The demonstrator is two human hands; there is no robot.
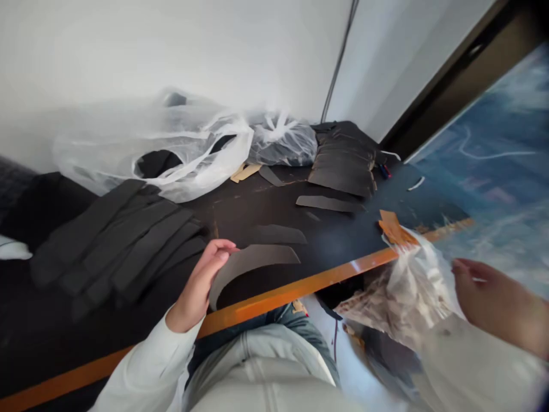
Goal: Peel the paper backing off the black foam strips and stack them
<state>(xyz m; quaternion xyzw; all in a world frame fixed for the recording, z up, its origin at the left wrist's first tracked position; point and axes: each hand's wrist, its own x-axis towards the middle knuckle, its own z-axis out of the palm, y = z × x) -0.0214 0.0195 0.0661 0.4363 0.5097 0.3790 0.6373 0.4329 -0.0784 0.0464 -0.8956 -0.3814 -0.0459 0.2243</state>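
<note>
My left hand (197, 289) is closed in a pinch on a dark grey curved strip (261, 256), which bends down toward the table's front edge. Just behind it lies another dark strip (278, 233). My right hand (493, 297) is raised at the far right, blurred, with thumb and fingers drawn together. What it holds, if anything, I cannot make out. Beside that hand hangs a clear plastic bag (429, 269) at the table's edge, with an orange-brown piece (394, 229) at its top. A spread pile of dark strips (124, 240) lies left of my left hand.
Along the wall on the dark table (244, 200) lie an open white plastic bag (201, 166), a tied clear bag (283, 140) and a dark stack (343, 157). A single strip (328, 203) lies before the stack. An orange edge (300, 292) borders the table; a window (506, 149) is at right.
</note>
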